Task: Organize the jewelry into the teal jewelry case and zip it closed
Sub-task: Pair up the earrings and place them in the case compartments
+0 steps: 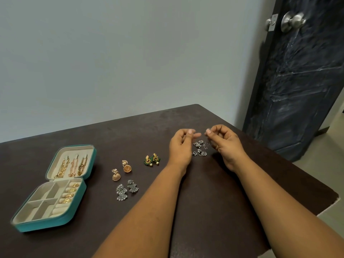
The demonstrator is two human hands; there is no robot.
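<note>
Two hands work right of the open teal jewelry case (54, 190): right hand (226, 144) pinches a small silver earring piece (208, 130); left hand (180, 146) curled, its grip indeterminate, likely separating tangled silver earrings (199, 150) on the bench (214, 192).

1. Dark brown table (186, 202).
2. Open teal jewelry case (54, 189), far left.
3. 2 gold jhumka earrings (122, 172).
4. 2 green earrings (152, 159).
5. 2 silver fan earrings (126, 190).
6. Silver pearl earrings (199, 150).

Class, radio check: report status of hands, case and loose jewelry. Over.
Left hand pinched, hold unclear; right hand pinches small silver piece. Case open, rings and chains in. Four earring pairs on table. Nothing in the way.
</note>
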